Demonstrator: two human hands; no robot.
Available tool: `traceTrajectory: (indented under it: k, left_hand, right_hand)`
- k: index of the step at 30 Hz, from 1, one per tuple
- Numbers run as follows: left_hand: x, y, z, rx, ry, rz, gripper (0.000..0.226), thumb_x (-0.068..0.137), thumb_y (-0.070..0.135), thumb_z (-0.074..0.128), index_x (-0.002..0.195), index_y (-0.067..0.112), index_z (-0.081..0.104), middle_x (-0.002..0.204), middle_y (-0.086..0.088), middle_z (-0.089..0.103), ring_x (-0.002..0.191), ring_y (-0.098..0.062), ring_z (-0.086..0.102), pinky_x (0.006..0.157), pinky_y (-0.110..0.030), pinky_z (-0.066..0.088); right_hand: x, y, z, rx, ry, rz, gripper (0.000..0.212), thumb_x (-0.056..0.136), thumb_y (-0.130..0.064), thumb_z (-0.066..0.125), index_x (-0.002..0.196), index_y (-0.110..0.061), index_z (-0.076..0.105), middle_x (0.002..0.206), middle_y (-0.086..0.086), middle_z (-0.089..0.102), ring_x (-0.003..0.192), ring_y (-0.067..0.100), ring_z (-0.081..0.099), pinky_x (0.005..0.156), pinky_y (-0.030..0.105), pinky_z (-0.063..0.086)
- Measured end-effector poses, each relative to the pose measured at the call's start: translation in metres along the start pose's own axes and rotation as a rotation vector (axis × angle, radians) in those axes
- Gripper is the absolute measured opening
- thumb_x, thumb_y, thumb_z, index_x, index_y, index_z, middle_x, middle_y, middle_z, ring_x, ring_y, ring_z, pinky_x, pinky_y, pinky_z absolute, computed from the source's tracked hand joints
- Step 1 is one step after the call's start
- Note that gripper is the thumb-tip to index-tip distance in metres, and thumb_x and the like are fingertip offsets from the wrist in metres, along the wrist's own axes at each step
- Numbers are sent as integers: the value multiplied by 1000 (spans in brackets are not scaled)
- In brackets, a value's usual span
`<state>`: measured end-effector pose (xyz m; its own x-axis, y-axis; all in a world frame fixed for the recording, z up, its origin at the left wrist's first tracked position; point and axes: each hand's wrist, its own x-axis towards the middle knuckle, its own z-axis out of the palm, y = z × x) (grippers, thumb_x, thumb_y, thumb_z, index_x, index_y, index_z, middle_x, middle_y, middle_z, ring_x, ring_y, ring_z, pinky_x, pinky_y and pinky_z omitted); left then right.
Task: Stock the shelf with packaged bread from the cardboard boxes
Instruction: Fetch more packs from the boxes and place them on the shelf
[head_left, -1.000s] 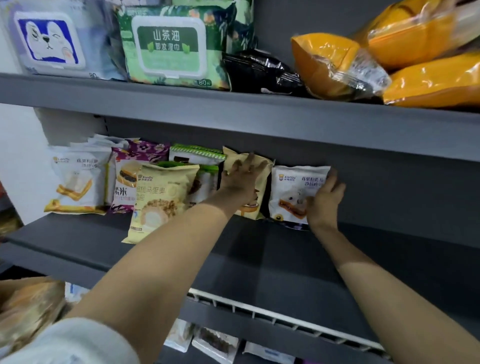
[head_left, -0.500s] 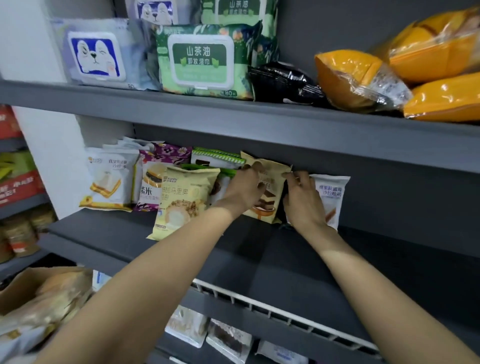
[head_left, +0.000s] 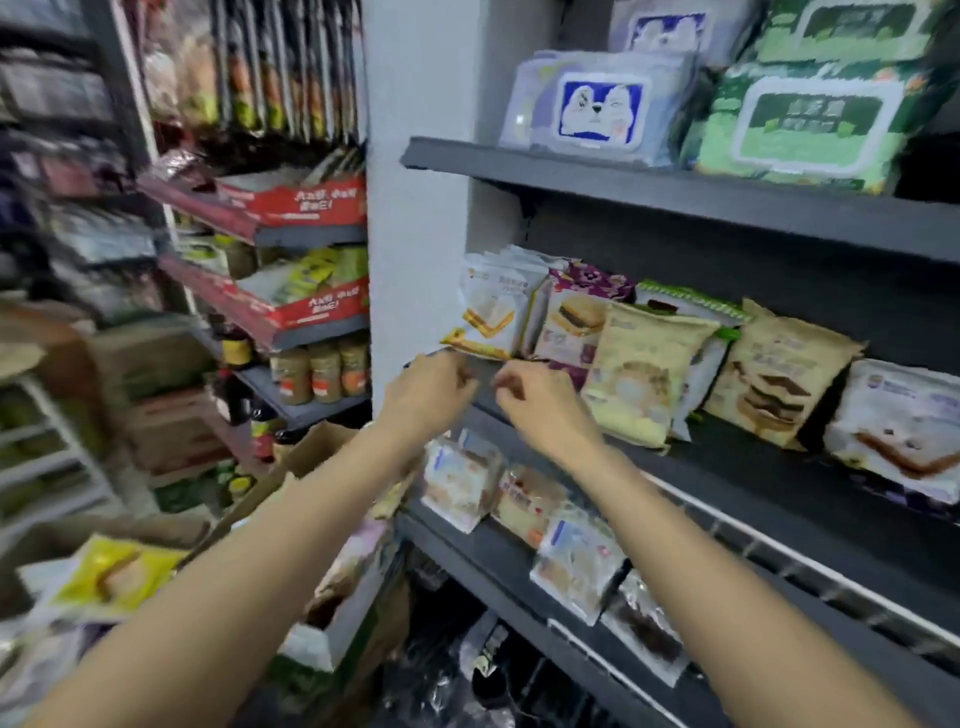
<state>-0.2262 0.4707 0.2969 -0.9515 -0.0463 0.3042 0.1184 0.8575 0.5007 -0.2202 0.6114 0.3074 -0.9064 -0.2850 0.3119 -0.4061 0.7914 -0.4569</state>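
Packaged bread stands in a row on the dark grey middle shelf (head_left: 737, 467): a white pack (head_left: 493, 312) at the left end, a purple one (head_left: 574, 317), a pale yellow one (head_left: 641, 379), a tan one (head_left: 776, 374) and a white one (head_left: 898, 426) at the right. My left hand (head_left: 434, 392) and my right hand (head_left: 540, 402) hover close together at the shelf's front left corner, below the white pack. Both have loosely curled fingers and hold nothing. An open cardboard box (head_left: 322, 452) with more packs sits low on the left.
Wet-wipe packs (head_left: 597, 104) lie on the upper shelf. More bread packs (head_left: 460, 483) line the lower shelf behind a wire rail (head_left: 779, 556). A yellow bread pack (head_left: 111, 577) lies at lower left. A neighbouring rack (head_left: 291, 317) holds jars and red trays.
The view has swung left and down. Both hands have left the tan and white packs and drawn back to the left front of the shelf, empty.
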Motion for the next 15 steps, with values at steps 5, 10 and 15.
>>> traceTrajectory:
  k: [5,10,15]
  left_hand:
    - [-65,-159,-49,98,-108,-190,23,91,22,49,91,7,67,84,-10,68,76,-28,63,55,-30,44]
    - [-138,-316,-78,125,-221,-461,27,91,24,46,83,5,63,78,-13,67,70,-31,62,61,-38,52]
    - [-214,-435,-78,109,-295,-748,28,92,20,46,106,4,64,108,-16,66,101,-32,61,80,-35,47]
  right_hand:
    - [-1,-105,132,48,-242,-20,21,94,-19,49,107,-15,65,97,6,66,91,23,60,74,33,49]
    - [-19,-193,266,104,-481,-48,21,92,-13,50,96,-5,68,93,13,66,84,28,61,70,40,51]
    - [-51,-247,386,129,-705,2,21,90,-13,50,104,-8,65,102,16,66,99,32,60,72,33,42]
